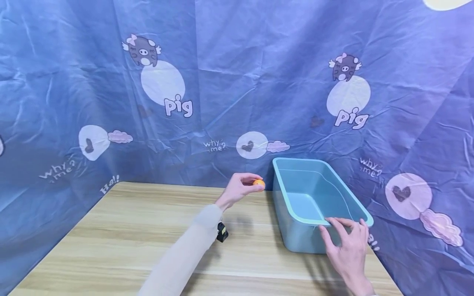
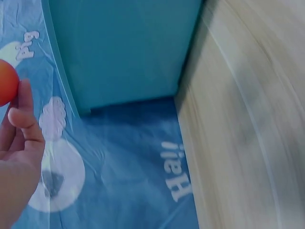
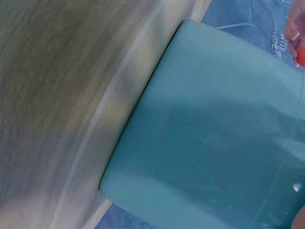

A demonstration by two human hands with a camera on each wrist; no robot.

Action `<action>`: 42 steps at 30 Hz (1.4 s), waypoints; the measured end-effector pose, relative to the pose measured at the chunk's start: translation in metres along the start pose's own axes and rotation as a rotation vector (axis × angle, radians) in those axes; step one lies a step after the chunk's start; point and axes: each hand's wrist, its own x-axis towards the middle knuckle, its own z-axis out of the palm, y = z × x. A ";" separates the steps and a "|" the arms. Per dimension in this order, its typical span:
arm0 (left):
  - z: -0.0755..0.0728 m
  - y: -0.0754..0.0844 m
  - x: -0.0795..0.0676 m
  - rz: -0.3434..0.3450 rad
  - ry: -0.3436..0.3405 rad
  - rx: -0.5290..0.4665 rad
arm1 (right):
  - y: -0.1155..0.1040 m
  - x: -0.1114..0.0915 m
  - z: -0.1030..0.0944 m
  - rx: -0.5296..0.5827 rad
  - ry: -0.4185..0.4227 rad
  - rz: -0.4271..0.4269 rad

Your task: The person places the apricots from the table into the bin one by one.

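A small round orange ball (image 1: pixel 259 183) is pinched between the thumb and fingers of my left hand (image 1: pixel 238 190). The hand is above the table, just left of a blue-green plastic bin (image 1: pixel 296 236). In the left wrist view the ball (image 2: pixel 7 82) is cut off by the left edge. My right hand (image 1: pixel 348 248) holds the bin's near rim, its fingers over the top and the thumb at the outer wall. The right wrist view is mostly filled by the bin's wall (image 3: pixel 205 124), with the ball (image 3: pixel 301 53) at the right edge.
The bin stands at the right side of a light wood table (image 1: pixel 148 222). A blue cloth (image 1: pixel 229 82) printed with pigs hangs behind and beside the table. A black device (image 1: pixel 222 232) is worn at the left wrist.
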 end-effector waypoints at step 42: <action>0.127 0.034 0.037 0.079 0.027 0.168 | -0.001 0.001 0.003 0.005 0.011 -0.010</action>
